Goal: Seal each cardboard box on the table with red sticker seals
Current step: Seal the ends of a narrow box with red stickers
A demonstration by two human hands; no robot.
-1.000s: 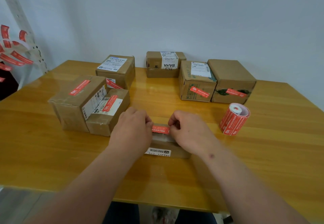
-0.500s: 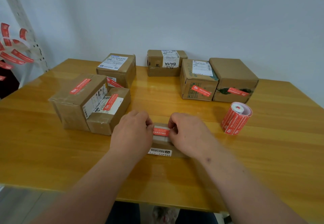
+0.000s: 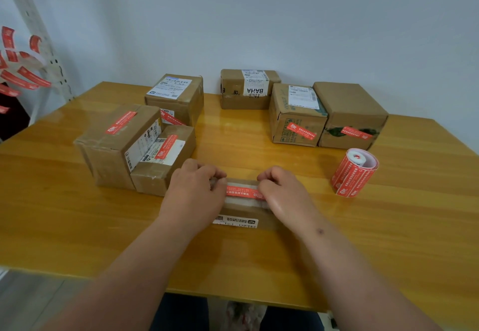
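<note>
Your two hands hold a long red paper sticker seal (image 3: 243, 192) flat on a low brown cardboard box (image 3: 242, 213).

Left hand (image 3: 193, 193) fingers and right hand (image 3: 282, 196) fingers curl tight, pinching the sticker's ends. Behind this box, another brown box's white label (image 3: 255, 83) reads "BAHA".

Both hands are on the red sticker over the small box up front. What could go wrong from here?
1. The red sticker could crease or land skewed, since left hand and right hand work its opposite ends on the small box.
2. The far BAHA box shows no red seal here; it might get skipped.
</note>
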